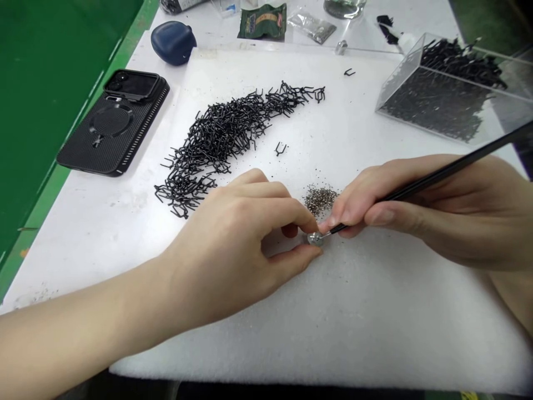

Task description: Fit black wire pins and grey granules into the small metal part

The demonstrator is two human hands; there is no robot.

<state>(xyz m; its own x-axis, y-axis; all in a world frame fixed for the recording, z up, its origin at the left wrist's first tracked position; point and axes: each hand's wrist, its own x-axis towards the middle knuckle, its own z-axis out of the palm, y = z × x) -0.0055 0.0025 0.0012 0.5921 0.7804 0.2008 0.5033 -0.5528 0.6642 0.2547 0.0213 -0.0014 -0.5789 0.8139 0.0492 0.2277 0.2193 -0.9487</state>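
Observation:
My left hand [241,228] closes its thumb and forefinger around a small, shiny, silvery round piece [315,239] at the white foam sheet. Held like a pencil in my right hand [420,211] is a thin black pen-like tool [437,176]. Its fine tip meets or nearly meets the silvery piece; I cannot tell which. Just beyond my fingertips lies a little heap of tiny dark and shiny grains [320,199]. Farther back, a long pile of small black forked pieces [227,133] curves across the sheet. A single forked piece [280,148] lies apart from it.
On the left rests a black phone [112,122] in a ribbed case, near a dark blue rounded object [173,43]. A clear box [441,105] of black pieces stands at the right. Along the back are a green packet [263,22], a clear bag [312,25] and a glass [345,8].

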